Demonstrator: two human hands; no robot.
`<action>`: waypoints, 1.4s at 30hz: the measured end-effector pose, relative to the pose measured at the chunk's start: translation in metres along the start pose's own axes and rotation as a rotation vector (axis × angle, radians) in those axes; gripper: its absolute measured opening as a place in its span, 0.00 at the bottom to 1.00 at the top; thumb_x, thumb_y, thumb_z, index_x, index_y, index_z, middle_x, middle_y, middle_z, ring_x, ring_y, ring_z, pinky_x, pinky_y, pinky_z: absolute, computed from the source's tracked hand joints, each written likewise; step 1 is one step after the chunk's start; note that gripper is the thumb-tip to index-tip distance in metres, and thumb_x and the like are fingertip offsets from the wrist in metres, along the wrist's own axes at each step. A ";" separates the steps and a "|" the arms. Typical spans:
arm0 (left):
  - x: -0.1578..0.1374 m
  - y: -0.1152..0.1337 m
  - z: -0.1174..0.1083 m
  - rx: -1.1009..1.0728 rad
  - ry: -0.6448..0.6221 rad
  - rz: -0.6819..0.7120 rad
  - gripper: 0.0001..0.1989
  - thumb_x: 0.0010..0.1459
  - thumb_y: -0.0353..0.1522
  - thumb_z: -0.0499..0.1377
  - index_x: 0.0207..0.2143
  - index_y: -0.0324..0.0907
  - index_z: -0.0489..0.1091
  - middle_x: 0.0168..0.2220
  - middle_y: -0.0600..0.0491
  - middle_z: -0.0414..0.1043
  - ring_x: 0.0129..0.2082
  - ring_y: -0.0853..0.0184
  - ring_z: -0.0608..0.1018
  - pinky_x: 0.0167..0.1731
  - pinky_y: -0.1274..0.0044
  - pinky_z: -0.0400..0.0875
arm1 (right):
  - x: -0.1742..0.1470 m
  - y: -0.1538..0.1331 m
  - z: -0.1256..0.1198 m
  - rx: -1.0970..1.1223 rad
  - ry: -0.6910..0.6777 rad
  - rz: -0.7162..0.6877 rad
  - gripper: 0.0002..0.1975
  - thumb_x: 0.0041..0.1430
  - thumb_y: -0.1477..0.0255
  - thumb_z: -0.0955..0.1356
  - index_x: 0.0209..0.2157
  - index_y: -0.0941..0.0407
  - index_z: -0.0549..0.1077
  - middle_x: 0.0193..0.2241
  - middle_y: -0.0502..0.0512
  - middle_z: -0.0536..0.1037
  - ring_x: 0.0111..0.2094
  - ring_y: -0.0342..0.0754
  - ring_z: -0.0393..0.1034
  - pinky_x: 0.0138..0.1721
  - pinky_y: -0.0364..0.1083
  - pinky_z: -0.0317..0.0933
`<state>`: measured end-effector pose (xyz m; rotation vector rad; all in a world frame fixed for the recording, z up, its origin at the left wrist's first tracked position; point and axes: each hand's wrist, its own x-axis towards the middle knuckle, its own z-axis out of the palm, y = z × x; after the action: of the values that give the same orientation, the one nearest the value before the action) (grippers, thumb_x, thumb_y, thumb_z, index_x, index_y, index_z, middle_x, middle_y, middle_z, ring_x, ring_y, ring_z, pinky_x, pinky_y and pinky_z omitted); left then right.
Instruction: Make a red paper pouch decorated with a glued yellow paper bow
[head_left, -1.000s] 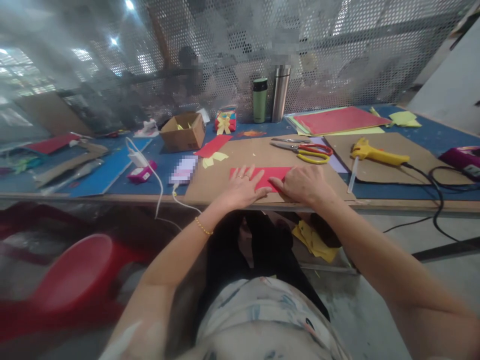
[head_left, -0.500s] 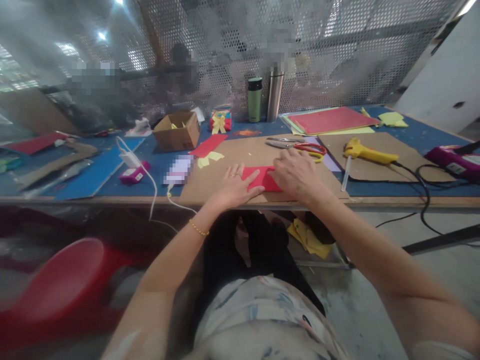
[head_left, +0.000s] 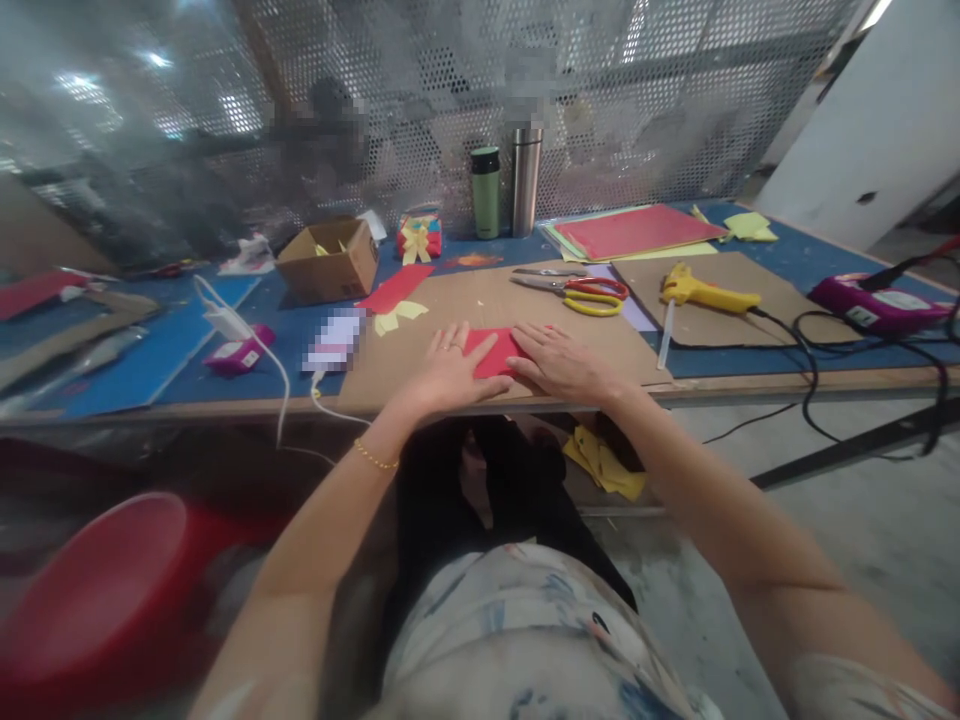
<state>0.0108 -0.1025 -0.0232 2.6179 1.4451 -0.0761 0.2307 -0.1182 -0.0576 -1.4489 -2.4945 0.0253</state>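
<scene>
A small piece of red paper (head_left: 495, 350) lies on a brown cardboard sheet (head_left: 457, 300) near the table's front edge. On its left part rests my left hand (head_left: 450, 370), flat with the fingers spread. My right hand (head_left: 559, 362) lies flat over the right part, fingers stretched out, and hides much of that side. Behind my right hand are scissors with red and yellow handles (head_left: 596, 295). Strips of pale yellow paper (head_left: 399, 316) and another red paper piece (head_left: 396, 288) lie beyond my left hand.
A yellow glue gun (head_left: 709, 292) with a black cord lies on cardboard at right. Stacked coloured sheets (head_left: 637, 232), a green tumbler (head_left: 486, 195), a steel flask (head_left: 526, 185) and a cardboard box (head_left: 330, 262) stand farther back. A white cable (head_left: 281, 370) hangs over the front edge.
My right hand has gone from bent fingers at the red paper's right part to lying flat on it. My left hand stays on the paper. The whole view has shifted slightly.
</scene>
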 end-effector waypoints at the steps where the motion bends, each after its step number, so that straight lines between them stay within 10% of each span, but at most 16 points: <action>1: 0.000 -0.001 0.000 -0.006 0.004 0.004 0.50 0.63 0.65 0.43 0.76 0.44 0.49 0.79 0.40 0.35 0.78 0.44 0.40 0.74 0.54 0.40 | -0.004 0.003 0.000 -0.012 0.009 0.015 0.35 0.76 0.54 0.51 0.69 0.62 0.62 0.71 0.72 0.63 0.72 0.62 0.56 0.70 0.62 0.51; 19: 0.022 0.047 0.013 -0.009 0.105 0.105 0.47 0.71 0.56 0.27 0.76 0.31 0.48 0.77 0.40 0.44 0.78 0.56 0.48 0.75 0.63 0.41 | -0.018 0.011 0.006 -0.101 0.018 0.037 0.35 0.73 0.58 0.54 0.71 0.66 0.61 0.71 0.71 0.63 0.72 0.62 0.56 0.72 0.63 0.50; 33: 0.003 -0.015 0.004 -0.022 0.080 -0.153 0.53 0.67 0.60 0.28 0.76 0.27 0.45 0.78 0.35 0.39 0.78 0.51 0.44 0.75 0.60 0.39 | -0.017 0.004 0.003 -0.132 0.029 0.053 0.40 0.74 0.52 0.52 0.69 0.70 0.62 0.71 0.76 0.62 0.72 0.66 0.56 0.71 0.63 0.50; 38: 0.002 0.008 0.009 0.052 0.334 -0.275 0.55 0.65 0.63 0.29 0.74 0.29 0.55 0.75 0.34 0.51 0.77 0.40 0.46 0.74 0.50 0.30 | -0.017 0.003 0.006 -0.143 0.028 0.050 0.40 0.74 0.52 0.53 0.69 0.70 0.62 0.71 0.77 0.61 0.72 0.67 0.56 0.71 0.63 0.51; 42: 0.013 0.041 0.013 0.058 0.291 -0.048 0.51 0.68 0.57 0.24 0.74 0.29 0.54 0.76 0.37 0.50 0.78 0.50 0.49 0.75 0.59 0.35 | -0.018 0.006 0.008 -0.138 0.017 0.052 0.38 0.74 0.54 0.53 0.69 0.70 0.62 0.71 0.77 0.61 0.72 0.67 0.56 0.70 0.65 0.53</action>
<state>0.0528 -0.1150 -0.0328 2.7298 1.6159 0.2730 0.2426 -0.1292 -0.0704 -1.5608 -2.4878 -0.1515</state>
